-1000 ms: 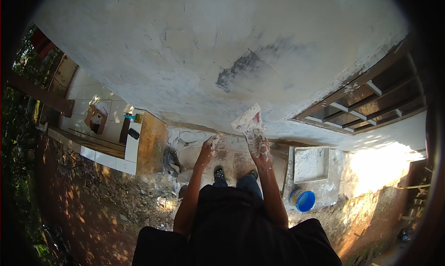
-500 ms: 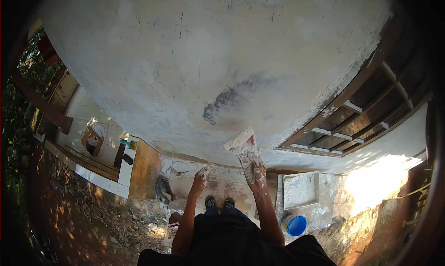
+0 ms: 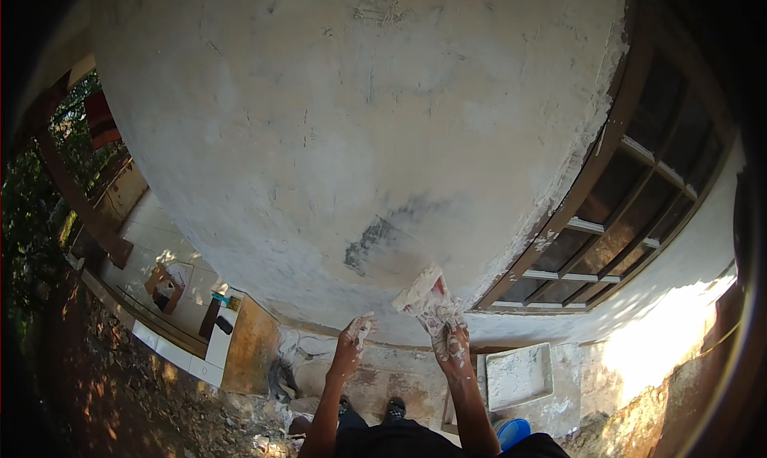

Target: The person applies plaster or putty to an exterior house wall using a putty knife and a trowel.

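Both hands have risen a little nearer to a dark grey patch (image 3: 369,246) on the plastered wall (image 3: 319,130) since the earlier frame. Meanwhile the view has tilted up, so more wall and window show, and a blue bucket (image 3: 514,432) now sits partly cut off by the person's dark clothing.

Seen from above, the person's bare forearms reach up from the lower edge. The right hand (image 3: 455,342) is closed around the lower end of a plaster-caked trowel (image 3: 419,294), its broad end pointing up and to the left, with a strip of pinkish red showing through the white. The trowel is in front of the wall, below and slightly right of the grey patch; whether it touches the surface cannot be told.

The left hand (image 3: 355,333), also smeared white, is curled, apart from the trowel and to its left. Whether anything is inside its fingers is unclear.

To the right, a brown-framed window (image 3: 609,226) with small panes is set in the wall. Below it, a shallow rectangular tray (image 3: 549,370) with white material inside rests on a pale slab (image 3: 566,410), the bucket near its lower edge.

At left, a cardboard box (image 3: 165,289) stands on a white-tiled porch floor (image 3: 152,218). Between the forearms, a dark shoe (image 3: 395,408) shows on the ground.
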